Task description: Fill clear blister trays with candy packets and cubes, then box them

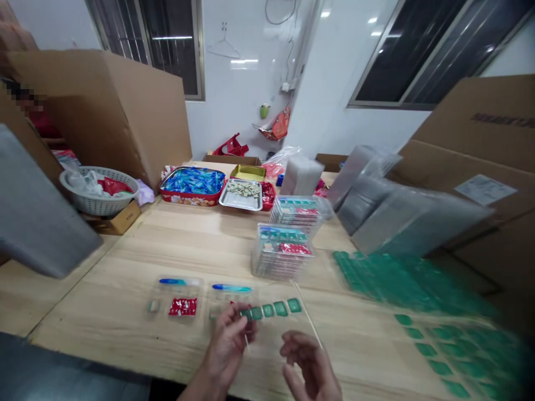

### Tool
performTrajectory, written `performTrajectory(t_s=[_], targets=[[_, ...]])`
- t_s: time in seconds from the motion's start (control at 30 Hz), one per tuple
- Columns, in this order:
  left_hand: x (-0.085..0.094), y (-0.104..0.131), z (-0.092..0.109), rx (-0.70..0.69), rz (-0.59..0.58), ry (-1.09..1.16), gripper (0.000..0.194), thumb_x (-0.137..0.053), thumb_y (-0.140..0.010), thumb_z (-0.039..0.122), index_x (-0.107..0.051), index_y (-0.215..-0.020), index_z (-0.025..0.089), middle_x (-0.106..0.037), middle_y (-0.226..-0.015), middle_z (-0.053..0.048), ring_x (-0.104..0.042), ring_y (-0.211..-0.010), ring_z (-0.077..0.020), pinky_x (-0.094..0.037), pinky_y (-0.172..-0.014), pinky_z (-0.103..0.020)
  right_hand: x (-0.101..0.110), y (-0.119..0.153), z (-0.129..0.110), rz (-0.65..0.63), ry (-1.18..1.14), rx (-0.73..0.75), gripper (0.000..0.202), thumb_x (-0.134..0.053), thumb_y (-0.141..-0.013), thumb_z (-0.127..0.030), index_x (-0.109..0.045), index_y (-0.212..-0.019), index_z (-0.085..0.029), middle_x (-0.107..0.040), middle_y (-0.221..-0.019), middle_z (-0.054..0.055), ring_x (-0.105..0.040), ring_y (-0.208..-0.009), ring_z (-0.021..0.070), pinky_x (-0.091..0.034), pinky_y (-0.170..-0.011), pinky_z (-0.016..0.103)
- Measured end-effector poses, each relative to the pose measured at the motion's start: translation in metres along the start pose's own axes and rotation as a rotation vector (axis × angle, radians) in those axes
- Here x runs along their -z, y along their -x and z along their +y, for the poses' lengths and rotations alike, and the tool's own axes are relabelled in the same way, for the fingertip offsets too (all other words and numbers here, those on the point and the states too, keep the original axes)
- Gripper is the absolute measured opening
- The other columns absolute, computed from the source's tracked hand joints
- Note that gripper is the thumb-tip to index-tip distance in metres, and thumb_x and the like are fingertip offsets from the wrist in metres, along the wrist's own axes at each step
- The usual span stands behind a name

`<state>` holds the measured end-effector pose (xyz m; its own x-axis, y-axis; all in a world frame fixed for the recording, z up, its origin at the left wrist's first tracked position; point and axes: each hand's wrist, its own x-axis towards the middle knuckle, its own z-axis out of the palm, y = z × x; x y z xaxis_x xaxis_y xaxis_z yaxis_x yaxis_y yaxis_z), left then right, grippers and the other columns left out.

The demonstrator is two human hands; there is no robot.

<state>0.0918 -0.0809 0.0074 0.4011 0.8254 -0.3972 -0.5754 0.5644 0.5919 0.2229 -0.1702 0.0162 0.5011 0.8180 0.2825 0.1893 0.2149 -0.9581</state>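
Note:
My left hand (225,340) is closed, pinching the left end of a clear strip with several green squares (268,310). The strip stretches to the right above the table. My right hand (309,362) is below its right end, fingers apart and half curled, holding nothing I can see. Under and behind my left hand lies a clear tray with a blue pen (231,288) and a partly hidden red packet. To its left, another clear tray (194,284) holds a blue pen (179,282), a red patterned packet (183,307) and a small pale piece (154,306).
Stacked filled trays (282,262) stand mid-table. Behind are a tin of blue pens (193,186) and a metal tray of small pieces (241,195). Green sheets (388,278) lie right, below clear plastic stacks (397,217). A basket (98,195) and cardboard boxes (146,111) flank the left.

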Motion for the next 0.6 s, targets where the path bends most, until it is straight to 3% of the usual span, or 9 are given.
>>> performTrajectory(t_s=[0.1,0.23,0.33,0.43,0.53,0.6], targets=[[0.019,-0.005,0.024,-0.115,0.081,-0.169,0.041,-0.081,-0.056,0.032,-0.061,-0.087,0.014,-0.064,-0.065,-0.001,-0.058,-0.057,-0.0119,-0.043,-0.054,-0.022,0.002,-0.017,0.003,0.102,-0.102,-0.165,0.038,-0.063,-0.079,-0.044,-0.053,-0.108,-0.022,-0.064,-0.097,0.010,-0.062,-0.072,0.0192,-0.051,-0.057,0.028],[0.040,-0.016,0.052,-0.241,0.238,-0.551,0.051,-0.073,-0.060,0.038,-0.050,-0.101,0.017,-0.058,-0.059,0.005,-0.057,-0.051,-0.0141,-0.043,-0.049,-0.025,-0.007,-0.043,0.017,-0.024,-0.070,-0.334,0.036,-0.073,-0.068,-0.043,-0.061,-0.089,-0.017,-0.063,-0.070,0.004,-0.059,-0.061,0.0168,-0.049,-0.053,0.026],[0.049,-0.026,0.062,-0.388,0.308,-1.043,0.039,-0.062,-0.071,0.031,-0.050,-0.105,0.017,-0.058,-0.063,0.004,-0.056,-0.052,-0.0144,-0.044,-0.052,-0.027,-0.020,-0.055,0.034,-0.080,-0.062,-0.322,0.037,-0.073,-0.065,-0.046,-0.064,-0.083,-0.016,-0.061,-0.062,0.002,-0.055,-0.055,0.0150,-0.046,-0.050,0.025],[0.051,-0.032,0.065,-0.485,0.342,-1.528,0.030,-0.051,-0.079,0.021,-0.055,-0.108,0.015,-0.065,-0.084,-0.005,-0.061,-0.070,-0.0174,-0.047,-0.070,-0.032,-0.029,-0.059,0.051,-0.126,-0.004,-0.298,0.034,-0.070,-0.067,-0.046,-0.064,-0.079,-0.015,-0.063,-0.064,0.003,-0.055,-0.056,0.0156,-0.045,-0.050,0.026],[0.052,-0.030,0.066,-0.510,0.331,-1.835,0.029,-0.047,-0.081,0.018,-0.059,-0.108,0.014,-0.064,-0.100,-0.011,-0.060,-0.094,-0.0231,-0.046,-0.083,-0.035,-0.034,-0.056,0.064,-0.169,0.123,-0.268,0.028,-0.065,-0.071,-0.042,-0.063,-0.078,-0.015,-0.064,-0.067,0.004,-0.058,-0.059,0.0173,-0.046,-0.055,0.027],[0.053,-0.025,0.068,-0.538,0.315,-1.918,0.029,-0.048,-0.080,0.018,-0.061,-0.106,0.015,-0.063,-0.103,-0.011,-0.058,-0.099,-0.0254,-0.046,-0.086,-0.037,-0.031,-0.051,0.067,-0.167,0.238,-0.212,0.022,-0.062,-0.074,-0.038,-0.063,-0.079,-0.016,-0.063,-0.066,0.003,-0.057,-0.058,0.0166,-0.045,-0.056,0.026]])
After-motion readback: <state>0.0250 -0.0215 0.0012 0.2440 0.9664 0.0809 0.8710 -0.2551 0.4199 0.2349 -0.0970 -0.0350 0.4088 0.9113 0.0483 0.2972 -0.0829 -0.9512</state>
